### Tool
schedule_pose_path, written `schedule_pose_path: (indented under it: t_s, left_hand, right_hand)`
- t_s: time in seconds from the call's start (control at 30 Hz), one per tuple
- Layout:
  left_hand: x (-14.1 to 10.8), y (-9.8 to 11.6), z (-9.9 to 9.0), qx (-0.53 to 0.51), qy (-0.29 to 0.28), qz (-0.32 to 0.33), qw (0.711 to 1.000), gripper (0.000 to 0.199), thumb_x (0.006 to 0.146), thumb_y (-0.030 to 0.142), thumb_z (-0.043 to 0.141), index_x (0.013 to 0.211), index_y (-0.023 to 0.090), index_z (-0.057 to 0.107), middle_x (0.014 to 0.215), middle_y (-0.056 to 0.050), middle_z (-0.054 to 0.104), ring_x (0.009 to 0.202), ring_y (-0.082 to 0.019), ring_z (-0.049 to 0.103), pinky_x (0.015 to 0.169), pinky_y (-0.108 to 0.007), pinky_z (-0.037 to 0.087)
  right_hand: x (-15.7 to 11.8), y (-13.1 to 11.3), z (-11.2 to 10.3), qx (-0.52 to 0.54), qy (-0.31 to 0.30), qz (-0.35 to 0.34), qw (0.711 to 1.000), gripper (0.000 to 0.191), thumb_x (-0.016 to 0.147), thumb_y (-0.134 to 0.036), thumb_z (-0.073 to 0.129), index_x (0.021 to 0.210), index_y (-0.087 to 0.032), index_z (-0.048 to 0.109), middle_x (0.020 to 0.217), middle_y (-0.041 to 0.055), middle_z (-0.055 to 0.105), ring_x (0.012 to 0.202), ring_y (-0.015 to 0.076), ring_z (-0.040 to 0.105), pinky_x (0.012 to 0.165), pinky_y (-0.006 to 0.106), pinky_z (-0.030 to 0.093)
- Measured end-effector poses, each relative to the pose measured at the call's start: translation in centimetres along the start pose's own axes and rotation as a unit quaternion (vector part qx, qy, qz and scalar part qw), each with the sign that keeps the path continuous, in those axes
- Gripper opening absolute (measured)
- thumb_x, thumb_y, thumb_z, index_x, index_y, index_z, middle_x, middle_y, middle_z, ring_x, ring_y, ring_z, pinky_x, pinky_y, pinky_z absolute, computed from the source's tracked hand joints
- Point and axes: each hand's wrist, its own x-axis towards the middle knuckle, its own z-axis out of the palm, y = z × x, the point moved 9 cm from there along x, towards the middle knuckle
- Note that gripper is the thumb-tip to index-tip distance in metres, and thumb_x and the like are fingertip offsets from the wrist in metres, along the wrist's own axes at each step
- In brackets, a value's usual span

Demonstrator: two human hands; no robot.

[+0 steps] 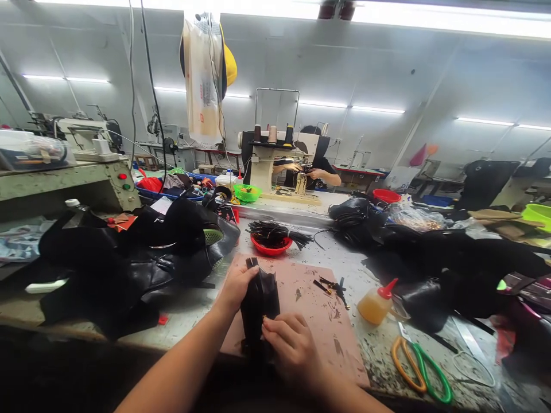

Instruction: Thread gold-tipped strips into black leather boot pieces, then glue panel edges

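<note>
My left hand (236, 285) is closed around the upper part of a black leather piece (270, 292), which stands upright near the table's front edge. Thumb on top, it grips the piece beside a dark strip that looks like zipper tape. Lower down, my right hand (293, 344) pinches at the piece's middle, where a tiny gold-coloured zipper pull (264, 316) shows at the fingertips. Beneath both hands lies a pink board (301, 281) with dark stains. Short black zipper ends (333, 288) with gold bits rest on its right part.
Behind the board, a red bowl (272, 248) holds black strips. To the right are a glue bottle (375, 304) with a red tip and scissors (419, 367). Black leather bags (163, 252) crowd the left. A co-worker's hands (318, 174) work at a sewing machine (267, 172) opposite.
</note>
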Motion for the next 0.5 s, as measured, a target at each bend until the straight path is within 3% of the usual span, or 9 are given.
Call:
schedule_pose_path:
  t_s: [0.1,0.27,0.5]
  left_hand:
    - [0.8,0.2,-0.8,0.01,0.049,0.038,0.998,0.033,0.058,0.047,0.062,0.054,0.015,0.055,0.048,0.001,0.055,0.044,-0.012,0.049,0.046,-0.024,0.039]
    - [1.4,0.8,-0.9,0.058,0.088,0.1,0.989,0.031,0.061,0.045,0.059,0.05,0.017,0.051,0.05,0.002,0.051,0.047,-0.012,0.046,0.045,-0.023,0.037]
    - [2.3,1.7,-2.5,0.147,0.141,0.154,0.967,0.032,0.067,0.039,0.057,0.045,0.019,0.047,0.047,0.002,0.045,0.051,-0.014,0.045,0.047,-0.024,0.036]
  right_hand:
    - [-0.5,-0.5,-0.4,0.016,-0.01,-0.003,1.0,0.017,0.084,-0.006,0.045,0.083,-0.013,0.061,0.074,0.0045,0.068,0.064,0.0137,0.056,0.057,0.028,0.039]
    - [-0.6,-0.7,-1.3,0.021,-0.003,0.004,1.0,0.016,0.084,-0.007,0.046,0.082,-0.012,0.061,0.073,0.0053,0.069,0.065,0.0139,0.057,0.057,0.027,0.041]
    - [-2.0,-1.5,-1.4,0.073,-0.004,-0.008,0.997,0.01,0.084,-0.009,0.052,0.079,-0.014,0.059,0.071,0.0038,0.068,0.063,0.0122,0.058,0.057,0.024,0.043]
